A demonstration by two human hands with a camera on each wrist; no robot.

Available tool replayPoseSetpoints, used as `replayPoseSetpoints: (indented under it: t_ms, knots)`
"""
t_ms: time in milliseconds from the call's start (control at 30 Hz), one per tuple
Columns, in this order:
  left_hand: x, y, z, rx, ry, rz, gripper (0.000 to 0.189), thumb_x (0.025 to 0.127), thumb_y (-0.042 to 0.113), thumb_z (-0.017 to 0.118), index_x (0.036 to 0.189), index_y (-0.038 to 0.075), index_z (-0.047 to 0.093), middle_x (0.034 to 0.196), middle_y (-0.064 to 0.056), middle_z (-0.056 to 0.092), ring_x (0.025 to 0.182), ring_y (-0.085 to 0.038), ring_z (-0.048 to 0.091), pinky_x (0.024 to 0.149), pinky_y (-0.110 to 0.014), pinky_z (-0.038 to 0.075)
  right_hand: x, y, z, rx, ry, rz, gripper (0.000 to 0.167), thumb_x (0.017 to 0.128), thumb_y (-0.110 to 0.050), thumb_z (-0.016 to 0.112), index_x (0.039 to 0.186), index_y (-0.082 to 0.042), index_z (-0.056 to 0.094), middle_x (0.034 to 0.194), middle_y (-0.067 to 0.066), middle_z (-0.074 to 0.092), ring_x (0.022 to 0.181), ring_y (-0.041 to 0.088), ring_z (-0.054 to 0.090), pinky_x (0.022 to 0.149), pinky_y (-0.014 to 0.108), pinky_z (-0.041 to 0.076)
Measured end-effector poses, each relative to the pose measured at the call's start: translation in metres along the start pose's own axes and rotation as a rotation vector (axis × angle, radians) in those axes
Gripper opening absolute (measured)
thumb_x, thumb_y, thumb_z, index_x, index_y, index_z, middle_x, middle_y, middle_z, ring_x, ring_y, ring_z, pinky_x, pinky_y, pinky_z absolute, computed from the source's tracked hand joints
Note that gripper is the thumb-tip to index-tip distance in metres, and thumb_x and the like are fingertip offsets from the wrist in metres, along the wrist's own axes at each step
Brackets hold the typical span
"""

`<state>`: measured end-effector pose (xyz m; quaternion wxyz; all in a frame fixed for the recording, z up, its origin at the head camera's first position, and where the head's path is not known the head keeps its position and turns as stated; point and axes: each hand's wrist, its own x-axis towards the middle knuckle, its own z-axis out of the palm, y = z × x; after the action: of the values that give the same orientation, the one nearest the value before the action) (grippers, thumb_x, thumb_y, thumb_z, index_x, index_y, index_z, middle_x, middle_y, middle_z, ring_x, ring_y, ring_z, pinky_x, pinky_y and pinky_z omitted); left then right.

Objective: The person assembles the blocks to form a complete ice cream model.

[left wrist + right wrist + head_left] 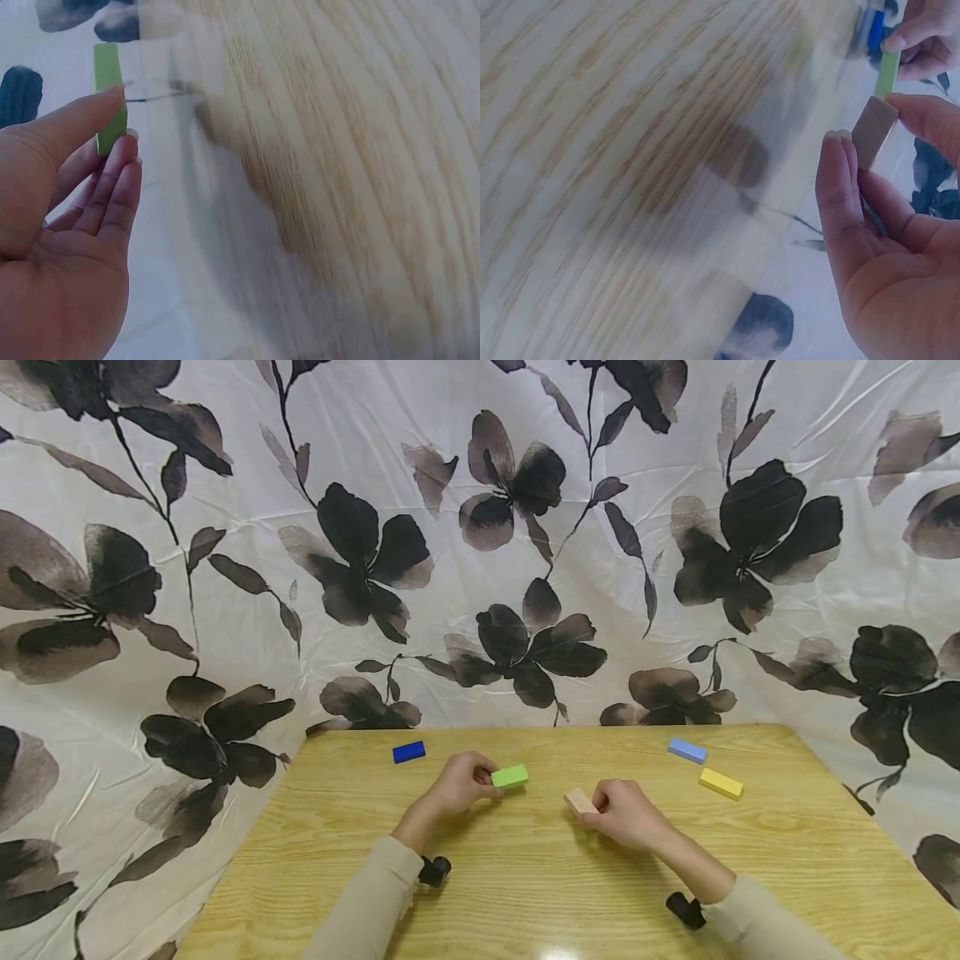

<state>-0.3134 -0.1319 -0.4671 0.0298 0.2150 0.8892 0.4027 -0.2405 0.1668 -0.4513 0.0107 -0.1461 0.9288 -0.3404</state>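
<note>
My left hand (462, 783) pinches a light green block (510, 777) by one end, between thumb and fingers. In the left wrist view the thumb presses on the face of the green block (109, 97), while the other fingers lie behind and under it. To the right, my right hand (628, 814) holds a plain wooden block (580, 802) by its end. The right wrist view has this wooden block (874, 133) pinched between thumb and fingertips. A gap of table separates the two blocks in the head view.
A dark blue block (408, 752) lies at the back left of the wooden table (525, 893). At the back right are a light blue block (687, 751) and a yellow block (721, 783). Flower-patterned cloth (450, 568) hangs behind the table.
</note>
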Motion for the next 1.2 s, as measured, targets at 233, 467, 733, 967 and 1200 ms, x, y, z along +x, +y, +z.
replayPoseSetpoints:
  t_ms: [233, 467, 733, 967, 1200]
  knots:
    - [0.001, 0.006, 0.004, 0.004, -0.013, 0.004, 0.032, 0.084, 0.005, 0.084, 0.111, -0.006, 0.072, 0.095, -0.009, 0.065, 0.080, -0.013, 0.060, 0.073, -0.026, 0.054, 0.004, -0.004, 0.005, -0.007, -0.009, 0.011, 0.018, 0.084, -0.017, 0.081, 0.079, -0.008, 0.065, 0.074, 0.000, 0.060, 0.065, 0.014, 0.051, 0.057, 0.027, 0.043]
    - [0.004, 0.010, 0.009, 0.011, -0.024, 0.014, 0.032, 0.084, 0.005, 0.084, 0.111, -0.006, 0.073, 0.094, -0.009, 0.067, 0.079, -0.012, 0.060, 0.072, -0.026, 0.054, 0.008, -0.008, 0.010, 0.003, -0.008, 0.017, 0.020, 0.083, -0.017, 0.081, 0.078, -0.008, 0.064, 0.074, 0.000, 0.060, 0.065, 0.015, 0.050, 0.057, 0.027, 0.042]
    - [0.010, 0.010, 0.016, 0.008, -0.028, 0.037, 0.030, 0.083, 0.005, 0.085, 0.109, -0.006, 0.073, 0.092, -0.008, 0.067, 0.077, -0.011, 0.060, 0.070, -0.023, 0.054, 0.010, -0.011, 0.015, 0.013, -0.003, 0.000, 0.019, 0.082, -0.015, 0.081, 0.076, -0.008, 0.064, 0.073, 0.000, 0.060, 0.064, 0.014, 0.050, 0.055, 0.025, 0.041]
    - [0.012, 0.013, 0.024, -0.008, -0.057, 0.075, 0.030, 0.083, 0.003, 0.084, 0.109, -0.008, 0.073, 0.095, -0.013, 0.067, 0.077, -0.013, 0.063, 0.069, -0.024, 0.054, 0.011, -0.009, 0.020, 0.018, -0.003, 0.017, 0.019, 0.082, -0.015, 0.081, 0.076, -0.008, 0.064, 0.072, 0.000, 0.059, 0.064, 0.014, 0.051, 0.054, 0.025, 0.041]
    - [0.015, 0.015, 0.033, -0.012, -0.087, 0.079, 0.033, 0.085, 0.004, 0.084, 0.112, -0.008, 0.072, 0.096, -0.012, 0.067, 0.079, -0.014, 0.063, 0.071, -0.025, 0.055, 0.011, -0.009, 0.025, 0.027, -0.033, 0.012, 0.020, 0.085, -0.015, 0.078, 0.078, -0.008, 0.061, 0.071, 0.001, 0.057, 0.061, 0.014, 0.051, 0.052, 0.025, 0.041]
